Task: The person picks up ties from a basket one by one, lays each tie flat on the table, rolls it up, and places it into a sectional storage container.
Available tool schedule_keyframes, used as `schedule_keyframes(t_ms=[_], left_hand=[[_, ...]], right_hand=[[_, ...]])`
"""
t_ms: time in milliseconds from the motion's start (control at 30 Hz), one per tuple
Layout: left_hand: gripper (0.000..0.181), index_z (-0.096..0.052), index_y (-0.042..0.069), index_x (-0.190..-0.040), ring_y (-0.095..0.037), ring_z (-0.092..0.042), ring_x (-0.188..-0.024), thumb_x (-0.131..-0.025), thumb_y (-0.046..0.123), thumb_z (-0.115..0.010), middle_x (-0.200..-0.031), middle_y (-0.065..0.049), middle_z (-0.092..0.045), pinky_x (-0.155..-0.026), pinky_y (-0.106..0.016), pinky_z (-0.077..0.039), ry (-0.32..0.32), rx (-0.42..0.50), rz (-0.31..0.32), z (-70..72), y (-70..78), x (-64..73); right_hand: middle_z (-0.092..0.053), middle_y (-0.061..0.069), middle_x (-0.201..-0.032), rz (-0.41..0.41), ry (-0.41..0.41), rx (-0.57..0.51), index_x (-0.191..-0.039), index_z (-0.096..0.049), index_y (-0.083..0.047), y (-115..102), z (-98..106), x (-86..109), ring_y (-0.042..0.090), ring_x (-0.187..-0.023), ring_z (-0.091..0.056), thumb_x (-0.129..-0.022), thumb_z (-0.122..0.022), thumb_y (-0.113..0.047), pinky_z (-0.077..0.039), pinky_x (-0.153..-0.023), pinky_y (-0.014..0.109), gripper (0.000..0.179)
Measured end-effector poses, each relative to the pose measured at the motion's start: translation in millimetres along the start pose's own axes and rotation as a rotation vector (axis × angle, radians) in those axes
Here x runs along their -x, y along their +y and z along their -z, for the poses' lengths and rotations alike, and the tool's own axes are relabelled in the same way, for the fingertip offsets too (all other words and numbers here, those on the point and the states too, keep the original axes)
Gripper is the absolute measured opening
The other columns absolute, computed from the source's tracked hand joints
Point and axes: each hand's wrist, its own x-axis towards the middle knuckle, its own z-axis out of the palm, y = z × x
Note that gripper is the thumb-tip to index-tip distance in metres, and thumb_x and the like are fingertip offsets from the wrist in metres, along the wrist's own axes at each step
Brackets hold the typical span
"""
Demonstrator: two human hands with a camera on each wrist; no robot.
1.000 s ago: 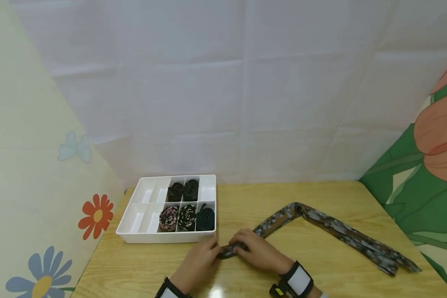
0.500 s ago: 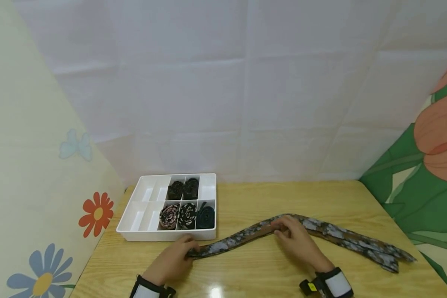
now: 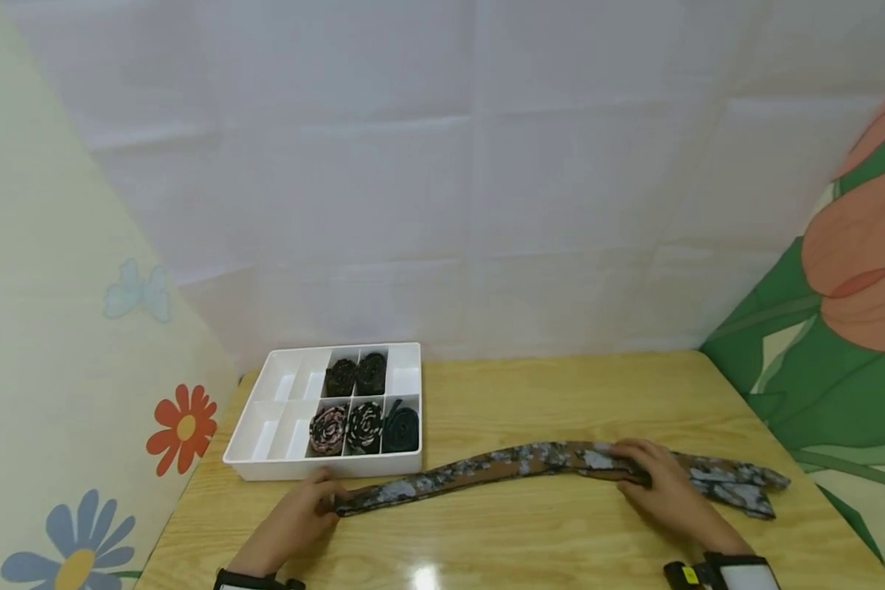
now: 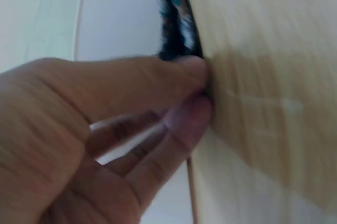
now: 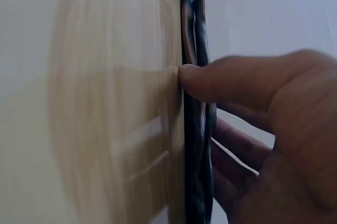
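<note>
A long, narrow patterned cloth strip (image 3: 497, 467) in brown, grey and black lies across the table in a shallow arch, doubled lengthwise like a necktie or scarf. At its left end, my left hand (image 3: 298, 516) pinches the tip between thumb and finger. In the left wrist view the thumb (image 4: 152, 77) and a fingertip meet low at the tabletop. My right hand (image 3: 667, 492) holds the strip towards its right end, thumb in front and fingers over the back. Beyond that hand, two uneven tails (image 3: 737, 492) lie side by side. The fold at the left tip is mostly hidden.
A white divided tray (image 3: 324, 469) stands behind my left hand, its front wall very near the strip. Several of its compartments hold dark cloth rolls (image 3: 365, 426); others are bare. A white sheet (image 3: 450, 205) hangs behind the wooden table (image 3: 516, 545).
My hands have moved apart, left hand leftwards and right hand rightwards along the strip. Its sharp bend has flattened into a gentle arch, and it lies straighter.
</note>
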Motion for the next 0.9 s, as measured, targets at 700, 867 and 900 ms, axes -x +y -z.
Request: schedule_keyframes(t_ms=[700, 867, 900], left_hand=[[0.015, -0.076, 0.011, -0.096, -0.005, -0.058, -0.075, -0.089, -0.001, -0.076, -0.086, 0.003, -0.069, -0.069, -0.03, -0.053, 0.241, -0.118, 0.308, 26.9, -18.1, 29.0], [0.012, -0.07, 0.009, -0.097, -0.006, -0.053, -0.071, -0.092, 0.01, -0.081, -0.08, 0.004, -0.062, -0.064, -0.027, -0.047, 0.243, -0.052, 0.376, 25.7, -18.5, 24.2], [0.016, -0.068, 0.008, -0.097, -0.008, -0.051, -0.071, -0.091, 0.01, -0.083, -0.079, 0.003, -0.06, -0.064, -0.028, -0.045, 0.245, -0.059, 0.382, 24.8, -18.4, 23.3]], right_hand=[[-0.068, 0.013, -0.122, 0.068, 0.162, 0.082, -0.114, -0.077, -0.016, 24.2, 5.3, 30.8, 0.043, -0.112, -0.056, -0.087, -0.085, -0.013, -0.042, -0.09, 0.061, 0.029], [-0.067, 0.007, -0.118, 0.014, 0.055, 0.076, -0.121, -0.073, -0.015, 17.0, 14.3, 28.2, 0.035, -0.108, -0.056, -0.084, -0.087, -0.015, -0.044, -0.085, 0.052, 0.039], [-0.067, 0.007, -0.119, 0.0, 0.023, 0.063, -0.123, -0.072, -0.014, 16.2, 16.3, 27.5, 0.033, -0.109, -0.055, -0.086, -0.086, -0.016, -0.044, -0.085, 0.05, 0.039]])
